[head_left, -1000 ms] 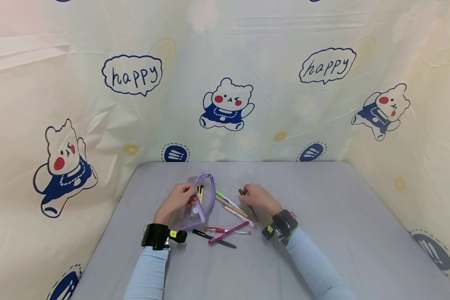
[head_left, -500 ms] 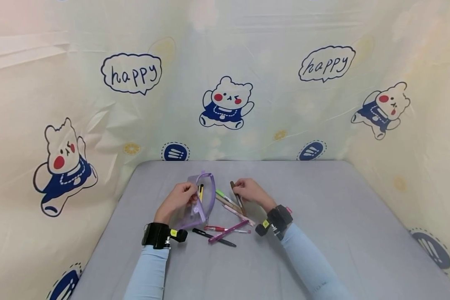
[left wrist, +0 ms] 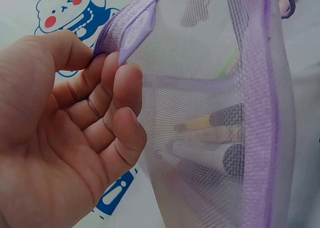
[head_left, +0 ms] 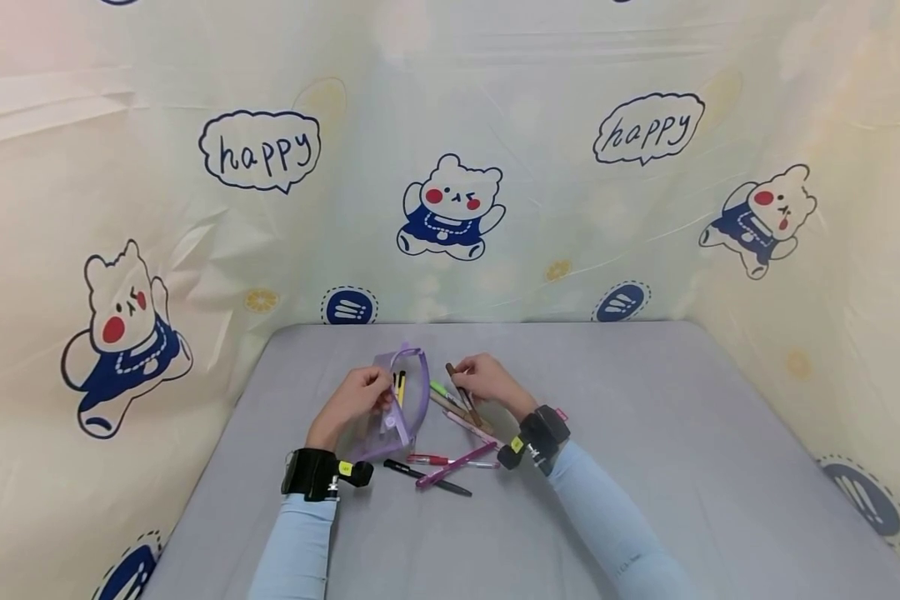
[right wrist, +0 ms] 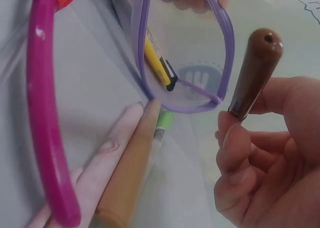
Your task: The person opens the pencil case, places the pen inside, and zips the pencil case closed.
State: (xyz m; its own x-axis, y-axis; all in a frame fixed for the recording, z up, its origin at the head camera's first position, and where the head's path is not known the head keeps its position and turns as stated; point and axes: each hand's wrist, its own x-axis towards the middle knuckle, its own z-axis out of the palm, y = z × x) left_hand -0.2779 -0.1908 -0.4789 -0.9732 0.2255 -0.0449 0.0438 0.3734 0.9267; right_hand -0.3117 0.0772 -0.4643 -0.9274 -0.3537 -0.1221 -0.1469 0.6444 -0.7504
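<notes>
In the head view my left hand [head_left: 358, 393] pinches the near-left opening edge of a purple-trimmed mesh pencil case [left wrist: 261, 118]. The case's zipped mouth gapes toward the right. Inside lies a yellow pen [right wrist: 157, 65] with a black end; further pens show dimly through the mesh. My right hand [head_left: 489, 380] holds a brown pen [right wrist: 257, 65] between thumb and fingers, tilted, just right of the mouth and apart from it. Under that pen lie a tan pen [right wrist: 130, 170], a pale pink pen [right wrist: 107, 160] and a green-tipped pen [right wrist: 165, 120].
Nearer the front of the grey table [head_left: 645, 467], a magenta pen [head_left: 457, 465] crosses a red pen [head_left: 429, 459] and a black pen [head_left: 401, 469]. A printed curtain [head_left: 540, 208] hangs round the table's back and sides.
My right hand has carried the brown pen leftward, toward the pencil case's mouth, over the loose pens. The left hand keeps its hold on the case in the same place.
</notes>
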